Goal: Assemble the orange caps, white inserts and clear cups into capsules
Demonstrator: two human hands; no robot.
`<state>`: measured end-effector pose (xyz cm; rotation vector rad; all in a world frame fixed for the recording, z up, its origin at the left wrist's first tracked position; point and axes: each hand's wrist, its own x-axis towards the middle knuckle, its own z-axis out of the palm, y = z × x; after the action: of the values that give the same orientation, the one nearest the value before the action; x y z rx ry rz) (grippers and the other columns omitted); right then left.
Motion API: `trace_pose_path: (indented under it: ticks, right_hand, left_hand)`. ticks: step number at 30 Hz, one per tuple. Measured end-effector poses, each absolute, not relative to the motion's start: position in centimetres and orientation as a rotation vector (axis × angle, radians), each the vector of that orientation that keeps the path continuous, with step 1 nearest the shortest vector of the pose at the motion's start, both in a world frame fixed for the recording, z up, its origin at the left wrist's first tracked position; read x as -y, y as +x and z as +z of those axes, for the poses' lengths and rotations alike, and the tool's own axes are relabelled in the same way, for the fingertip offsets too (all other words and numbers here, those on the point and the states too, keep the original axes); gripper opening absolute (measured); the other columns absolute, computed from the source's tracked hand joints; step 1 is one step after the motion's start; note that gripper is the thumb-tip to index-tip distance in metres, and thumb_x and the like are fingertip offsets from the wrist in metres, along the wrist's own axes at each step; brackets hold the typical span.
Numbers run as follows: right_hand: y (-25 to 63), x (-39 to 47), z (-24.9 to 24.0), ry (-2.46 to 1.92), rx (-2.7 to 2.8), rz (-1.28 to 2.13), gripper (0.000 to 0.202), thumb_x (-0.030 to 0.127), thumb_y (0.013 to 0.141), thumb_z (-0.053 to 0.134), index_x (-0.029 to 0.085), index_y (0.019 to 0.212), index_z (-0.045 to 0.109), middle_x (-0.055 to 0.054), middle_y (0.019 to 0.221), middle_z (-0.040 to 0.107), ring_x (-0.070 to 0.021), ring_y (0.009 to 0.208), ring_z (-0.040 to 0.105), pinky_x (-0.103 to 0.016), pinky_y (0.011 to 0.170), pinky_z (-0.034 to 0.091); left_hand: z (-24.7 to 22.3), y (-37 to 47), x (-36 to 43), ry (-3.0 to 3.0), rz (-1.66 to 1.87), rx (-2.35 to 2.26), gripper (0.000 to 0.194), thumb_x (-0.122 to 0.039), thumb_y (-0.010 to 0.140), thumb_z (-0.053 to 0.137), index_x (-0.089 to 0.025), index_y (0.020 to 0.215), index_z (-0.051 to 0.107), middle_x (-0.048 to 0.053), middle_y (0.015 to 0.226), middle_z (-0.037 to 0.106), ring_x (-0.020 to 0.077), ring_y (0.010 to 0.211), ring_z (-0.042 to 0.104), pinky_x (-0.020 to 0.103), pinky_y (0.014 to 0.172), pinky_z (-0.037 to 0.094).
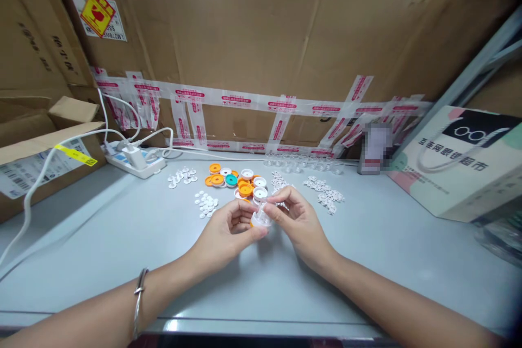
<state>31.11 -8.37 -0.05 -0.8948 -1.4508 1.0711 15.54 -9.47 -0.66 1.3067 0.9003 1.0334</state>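
Note:
My left hand (234, 228) grips a small round assembly (261, 218) with a white and orange base and a clear upper part. The fingers of my right hand (292, 212) pinch the clear part from above and the right. Just beyond both hands lie orange, white and teal round caps (231, 180). Small white discs (207, 204) and white stemmed pieces (182, 176) are spread to the left. Behind and right of my right hand sit white openwork pieces (326, 193). A row of clear plastic parts (304, 163) stands at the back.
A power strip (136, 162) with plugs and white cables sits at the back left, beside an open cardboard box (49, 157). A phone-like object (375, 149) leans at the back right near a printed bag (452, 163). Large cardboard (261, 38) stands behind the grey table (122, 250).

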Motion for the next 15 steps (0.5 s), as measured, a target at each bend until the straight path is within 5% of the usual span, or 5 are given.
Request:
trace_pose_path:
  ticks: [4,10,15]
  right_hand:
    - [31.1,8.6,0.1,-0.805,1.516,1.115,0.012,0.029,0.077,0.062,0.024,0.085,0.054,-0.001,0.095,0.059,-0.0154,0.095,0.056,-0.032,0.085,0.044]
    - [30.8,8.7,-0.9,-1.003,1.514,0.923,0.022,0.029,0.07,0.069,0.023,0.079,0.051,0.002,0.08,0.054,-0.0153,0.08,0.054,-0.033,0.08,0.043]
    - [30.9,8.4,-0.8,-0.965,1.439,1.009,0.035,0.037,0.068,0.07,0.025,0.091,0.047,0.0,0.092,0.051,-0.0165,0.091,0.052,-0.033,0.085,0.043]
  left_hand:
    - [-0.9,15.4,9.3,1.291,1.036,-0.859,0.028,-0.026,0.071,0.069,-0.016,0.092,0.054,0.003,0.085,0.062,0.0157,0.082,0.059,0.03,0.077,0.047]
    - [-1.6,15.5,9.2,1.465,1.031,-0.871,0.025,-0.028,0.075,0.066,-0.016,0.095,0.056,0.005,0.094,0.063,0.0148,0.082,0.059,0.028,0.076,0.047]
    - [-0.8,15.4,9.2,1.357,1.022,-0.872,0.033,-0.03,0.074,0.067,-0.016,0.103,0.059,0.006,0.095,0.065,0.0192,0.089,0.059,0.031,0.081,0.046]
